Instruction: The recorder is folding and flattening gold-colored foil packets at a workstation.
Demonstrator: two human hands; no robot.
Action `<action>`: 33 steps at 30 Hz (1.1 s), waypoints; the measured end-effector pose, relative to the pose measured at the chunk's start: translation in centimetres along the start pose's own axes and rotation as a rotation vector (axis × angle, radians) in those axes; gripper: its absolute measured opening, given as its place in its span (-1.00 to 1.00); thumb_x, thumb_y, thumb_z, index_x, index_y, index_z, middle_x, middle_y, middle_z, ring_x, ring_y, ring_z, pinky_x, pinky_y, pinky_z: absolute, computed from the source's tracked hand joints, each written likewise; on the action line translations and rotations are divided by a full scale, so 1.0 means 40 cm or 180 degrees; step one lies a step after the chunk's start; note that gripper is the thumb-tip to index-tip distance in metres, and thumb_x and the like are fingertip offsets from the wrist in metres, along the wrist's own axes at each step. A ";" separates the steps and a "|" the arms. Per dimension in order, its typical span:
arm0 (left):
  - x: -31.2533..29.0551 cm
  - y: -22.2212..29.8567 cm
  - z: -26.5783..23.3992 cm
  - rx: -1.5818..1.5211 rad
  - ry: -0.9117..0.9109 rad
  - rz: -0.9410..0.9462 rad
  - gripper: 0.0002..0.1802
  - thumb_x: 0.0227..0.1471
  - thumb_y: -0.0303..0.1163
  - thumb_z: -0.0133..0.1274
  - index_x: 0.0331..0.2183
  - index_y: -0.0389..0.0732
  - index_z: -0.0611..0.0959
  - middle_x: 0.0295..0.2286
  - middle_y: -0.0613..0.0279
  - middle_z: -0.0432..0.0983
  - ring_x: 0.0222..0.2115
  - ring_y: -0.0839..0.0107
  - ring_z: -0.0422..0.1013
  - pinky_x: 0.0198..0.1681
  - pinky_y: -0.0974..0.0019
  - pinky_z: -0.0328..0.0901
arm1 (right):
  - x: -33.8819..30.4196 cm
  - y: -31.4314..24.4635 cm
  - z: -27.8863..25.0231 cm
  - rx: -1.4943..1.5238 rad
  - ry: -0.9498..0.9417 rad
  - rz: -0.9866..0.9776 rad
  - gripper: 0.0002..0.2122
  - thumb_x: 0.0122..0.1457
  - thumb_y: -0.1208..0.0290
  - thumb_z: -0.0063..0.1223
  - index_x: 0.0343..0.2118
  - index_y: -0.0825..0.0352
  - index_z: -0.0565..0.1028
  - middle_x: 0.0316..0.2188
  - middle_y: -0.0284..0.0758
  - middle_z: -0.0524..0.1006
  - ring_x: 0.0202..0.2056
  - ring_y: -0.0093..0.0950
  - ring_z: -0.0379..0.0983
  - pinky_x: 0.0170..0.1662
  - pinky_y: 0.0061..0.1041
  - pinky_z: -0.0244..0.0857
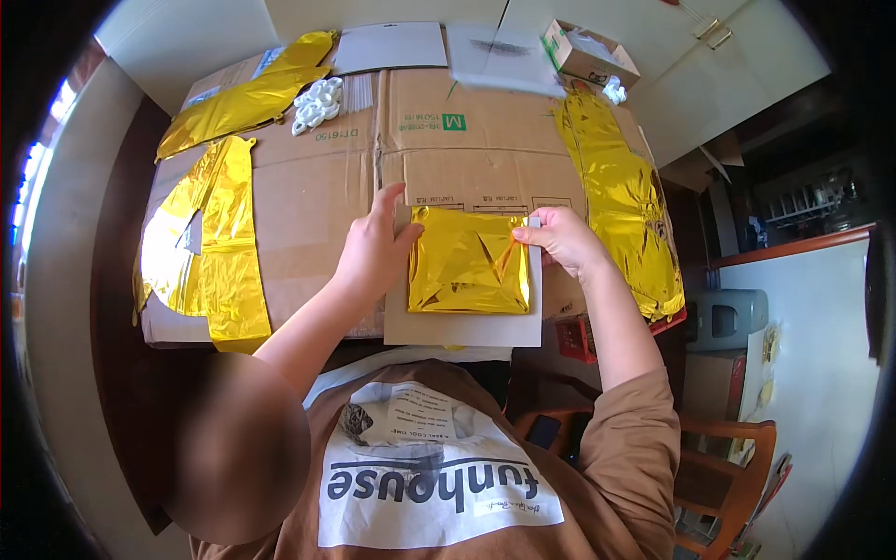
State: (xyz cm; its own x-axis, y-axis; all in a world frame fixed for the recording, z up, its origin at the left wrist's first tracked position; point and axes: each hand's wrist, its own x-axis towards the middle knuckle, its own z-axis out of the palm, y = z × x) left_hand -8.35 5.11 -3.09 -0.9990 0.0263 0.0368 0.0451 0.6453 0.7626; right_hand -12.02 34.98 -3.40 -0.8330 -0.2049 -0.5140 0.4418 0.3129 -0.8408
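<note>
A shiny gold foil piece (469, 266), folded into a flat rectangle, lies on a pale grey card (448, 329) at the near edge of the cardboard. My right hand (565, 241) pinches the foil's upper right corner between thumb and fingers; the card's edge shows beside them. At the upper left corner, my left hand (376, 238) has its fingers apart and its thumb tip at the foil's edge. Flat gold foil (233, 243) with small tabs, like uninflated balloons, lies at the left. More crumpled gold foil (625, 205) drapes along the right.
A flattened cardboard sheet (308, 196) covers the table. White ribbon-like coils (317, 105), another gold foil piece (224, 112), a white board (390, 49), a clear plastic sheet (499, 61) and a small open box (583, 58) line the far side. A wooden chair (737, 429) stands right.
</note>
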 end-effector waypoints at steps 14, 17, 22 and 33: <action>-0.023 -0.044 0.061 0.1689 -0.0509 0.1882 -0.02 0.20 0.20 -0.08 0.33 -0.40 0.16 0.36 -0.16 -0.02 0.41 -0.02 -0.15 0.44 -0.05 -0.29 | 0.018 0.007 0.005 -0.0229 0.0340 -0.0256 -0.87 0.17 0.43 0.28 -0.33 0.39 0.61 -0.51 -0.44 0.56 -0.51 -0.64 0.40 -0.43 -0.56 0.30; -0.025 -0.046 0.064 0.1734 -0.0538 0.1909 0.00 0.22 0.26 -0.14 0.33 -0.39 0.16 0.36 -0.15 -0.01 0.41 0.02 -0.15 0.44 -0.02 -0.29 | 0.007 0.000 0.003 -0.0513 0.0419 -0.0178 -0.83 0.16 0.37 0.31 -0.36 0.39 0.62 -0.55 -0.39 0.55 -0.54 -0.63 0.38 -0.45 -0.57 0.28; -0.023 -0.051 0.073 0.1843 -0.0396 0.2025 0.03 0.19 0.32 -0.18 0.30 -0.43 0.22 0.32 -0.19 0.08 0.39 -0.04 -0.08 0.43 -0.04 -0.26 | -0.025 -0.025 -0.011 -0.1599 0.0893 -0.0320 -0.69 0.12 0.19 0.36 -0.41 0.41 0.63 -0.52 -0.23 0.61 -0.46 -0.45 0.52 -0.32 -0.43 0.39; -0.026 -0.062 0.076 0.1700 -0.0311 0.2071 0.01 0.22 0.26 -0.13 0.33 -0.40 0.15 0.35 -0.17 -0.01 0.41 0.01 -0.13 0.43 -0.02 -0.26 | -0.088 0.043 0.116 -0.3525 0.1051 -0.2373 -0.28 0.34 -0.05 -0.08 0.38 0.37 0.10 0.41 -0.07 0.07 0.41 -0.13 -0.04 0.43 -0.03 -0.24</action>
State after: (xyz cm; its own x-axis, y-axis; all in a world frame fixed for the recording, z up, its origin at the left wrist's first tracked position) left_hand -7.42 5.82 -6.98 -0.7715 0.5673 0.2880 0.6278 0.7521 0.2004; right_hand -6.78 31.93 -3.85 -0.8622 -0.4698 0.1897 -0.5048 0.8282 -0.2433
